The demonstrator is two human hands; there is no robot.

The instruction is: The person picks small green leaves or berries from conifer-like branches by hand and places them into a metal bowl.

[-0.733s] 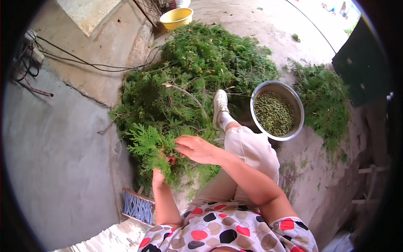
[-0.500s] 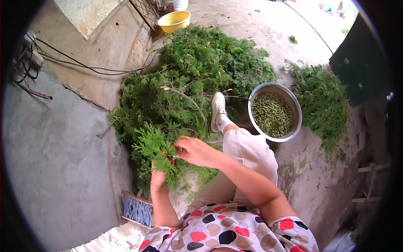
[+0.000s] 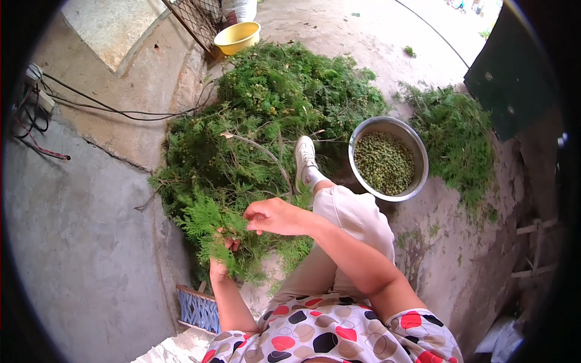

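Observation:
My left hand is closed around a leafy evergreen sprig, and its foliage hides part of the fingers. At the sprig's right side is my right hand, its fingers curled into a pinch; whatever lies between the fingertips is too small to make out. Beyond both hands spreads a large heap of cut evergreen branches with small cones on some of them. To the right of my outstretched foot stands a metal basin, partly filled with small green cones.
A smaller pile of greenery lies right of the basin. Far off sits a yellow basin beside wire mesh. Black cables run along the left wall. A stool with a woven blue seat is near my left forearm.
My right hand has drawn slightly away from the sprig, leaving the left hand's fingers more exposed. The whole scene has shifted a little left in the view.

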